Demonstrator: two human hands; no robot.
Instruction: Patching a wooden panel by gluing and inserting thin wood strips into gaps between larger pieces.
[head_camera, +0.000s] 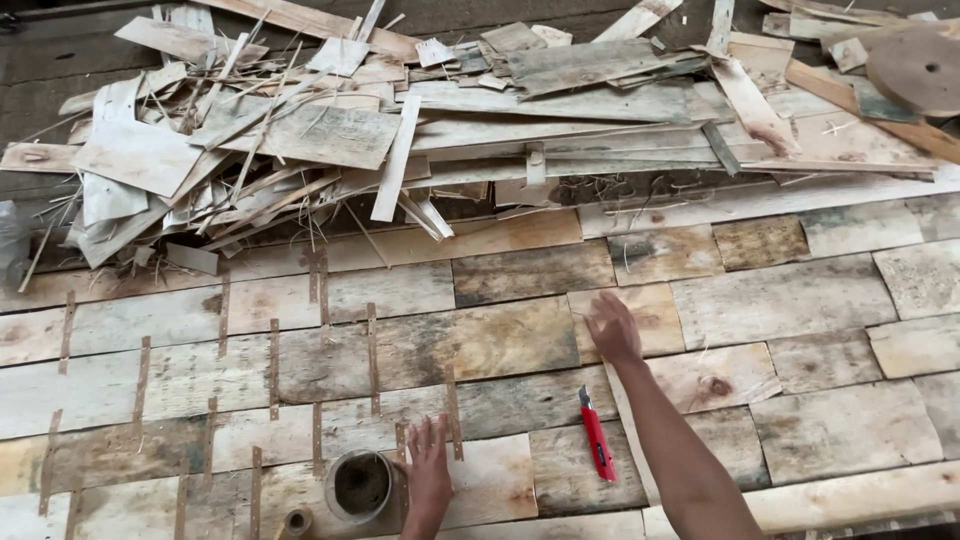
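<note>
Your hands lie flat on the veneer sheets (520, 340), a patchwork of thin wood pieces spread edge to edge across the whole work surface. Left hand (428, 478) presses down near the bottom edge, fingers spread, gripping nothing; its fingertips sit at a taped seam. Right hand (612, 328) reaches further out, open palm down on a pale piece in the middle, also holding nothing. Judging by the layout, the left part looks joined: short tape strips (372, 345) cross most seams there. The right part shows bare seams with no tape visible, so that side seems left to do. A tape roll (360, 486) sits just beside your left hand, with a smaller roll (297, 521) near it at the bottom edge. A red utility knife (598, 435) lies on the sheets between your arms, close to the right forearm; mind it when you slide across. Beyond the sheets, a big scrap pile (450, 130) of broken veneer crowds the far edge and overlaps the back row. A round wooden disc (918, 70) sits top right on the pile.
</note>
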